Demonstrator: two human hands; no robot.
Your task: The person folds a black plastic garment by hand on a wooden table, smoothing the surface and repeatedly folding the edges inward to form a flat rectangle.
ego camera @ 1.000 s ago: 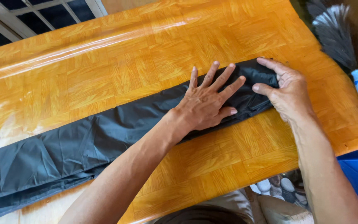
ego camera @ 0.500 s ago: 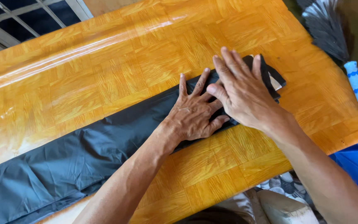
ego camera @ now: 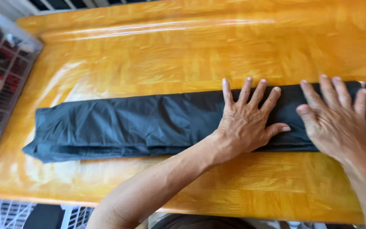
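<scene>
Both palms flat; folded dark cloth [ego camera: 149, 127] lies left-right.

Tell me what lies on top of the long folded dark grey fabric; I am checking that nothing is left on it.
Only two hands rest flat on the long folded dark grey fabric: the left hand and the right hand, near its right end. The fabric beneath them is covered.

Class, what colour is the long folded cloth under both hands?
The cloth is dark charcoal grey, plain with no pattern; the head view shows it.
</scene>
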